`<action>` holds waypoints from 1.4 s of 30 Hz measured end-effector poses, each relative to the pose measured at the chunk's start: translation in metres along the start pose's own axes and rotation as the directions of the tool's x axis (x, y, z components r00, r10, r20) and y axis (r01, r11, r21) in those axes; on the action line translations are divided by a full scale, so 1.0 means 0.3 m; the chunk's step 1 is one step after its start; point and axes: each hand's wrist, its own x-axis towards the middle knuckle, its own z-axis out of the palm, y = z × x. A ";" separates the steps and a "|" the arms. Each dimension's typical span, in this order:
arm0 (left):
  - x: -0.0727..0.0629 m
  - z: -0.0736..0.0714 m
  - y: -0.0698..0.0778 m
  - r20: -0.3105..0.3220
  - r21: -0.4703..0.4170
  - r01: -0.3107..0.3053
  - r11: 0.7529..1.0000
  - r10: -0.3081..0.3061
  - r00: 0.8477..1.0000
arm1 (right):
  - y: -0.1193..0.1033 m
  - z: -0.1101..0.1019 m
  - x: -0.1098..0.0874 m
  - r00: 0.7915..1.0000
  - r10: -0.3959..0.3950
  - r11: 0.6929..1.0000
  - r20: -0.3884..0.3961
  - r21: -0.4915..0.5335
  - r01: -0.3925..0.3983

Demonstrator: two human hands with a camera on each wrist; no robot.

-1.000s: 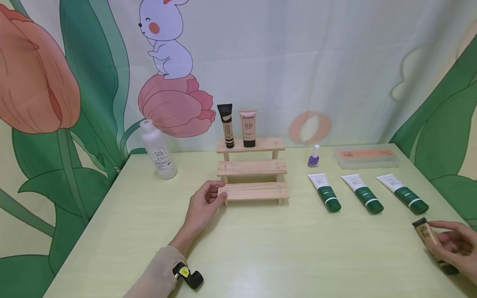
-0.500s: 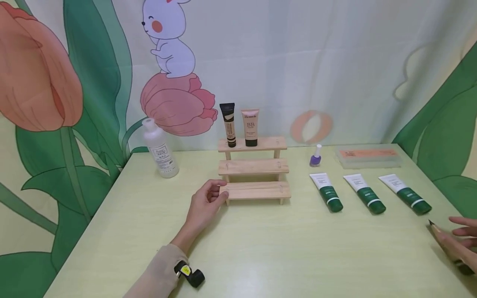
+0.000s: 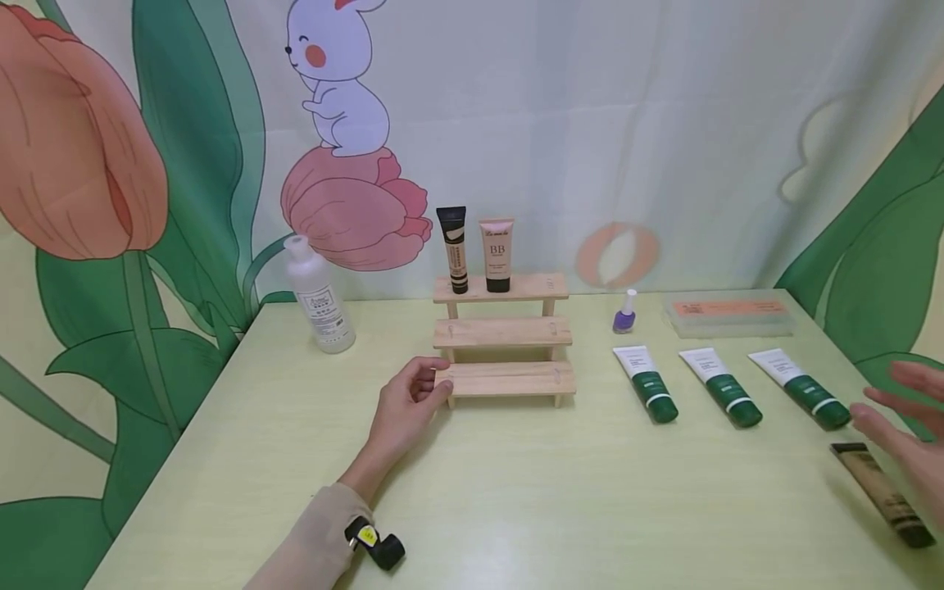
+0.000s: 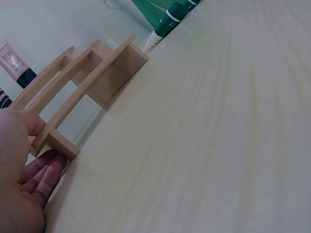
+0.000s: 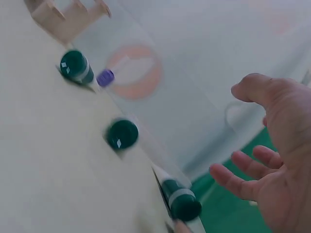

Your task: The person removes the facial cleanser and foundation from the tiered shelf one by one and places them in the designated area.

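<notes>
My left hand [image 3: 401, 406] grips the left end of the lowest step of a three-tier wooden display stand [image 3: 509, 378]. In the left wrist view its fingers [image 4: 46, 182] curl beneath that step. On the top tier stand a black-and-beige tube [image 3: 455, 254] and a pink BB cream tube [image 3: 496, 250]. At the far right, my right hand [image 3: 910, 434] is raised with its fingers spread and holds nothing. Just below it a gold-and-black tube [image 3: 878, 490] lies on the table. The right wrist view shows the empty palm [image 5: 277, 179] beside a green-capped tube [image 5: 182, 199].
Three white-and-green tubes, the nearest to the stand being one tube [image 3: 645, 385], lie in a row on the right. Behind them are a purple nail polish bottle [image 3: 624, 313] and a flat clear box [image 3: 730, 314]. A white bottle [image 3: 319, 299] stands at the left.
My right hand has let go of the gold-and-black tube on the table and lifted up away from it. My left hand keeps its hold on the stand.
</notes>
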 end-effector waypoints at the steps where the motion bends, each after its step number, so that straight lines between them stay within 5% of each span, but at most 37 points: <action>1: -0.001 -0.001 -0.001 -0.001 0.000 -0.002 1.000 0.002 1.000 | -0.030 0.013 0.004 0.999 -0.029 0.998 0.015 0.059 0.028; 7: -0.002 -0.003 -0.011 0.002 -0.003 -0.016 1.000 0.016 1.000 | -0.181 0.105 0.049 0.979 -0.131 0.971 0.156 0.218 0.096; 17: -0.002 -0.006 -0.011 -0.004 -0.002 -0.015 1.000 0.015 1.000 | -0.367 0.303 0.086 0.929 -0.253 0.945 0.269 0.273 0.179; 26: 0.001 -0.006 -0.017 -0.003 -0.017 -0.011 1.000 0.011 1.000 | -0.512 0.447 0.111 0.913 -0.296 0.893 0.281 0.422 0.160; 32: -0.001 -0.006 -0.012 -0.003 -0.017 -0.010 1.000 0.010 1.000 | -0.587 0.560 0.133 0.894 -0.344 0.830 0.287 0.538 0.146; 42: 0.006 -0.002 -0.008 0.006 -0.021 -0.016 1.000 0.017 1.000 | -0.663 0.717 0.171 0.877 -0.388 0.767 0.284 0.627 0.136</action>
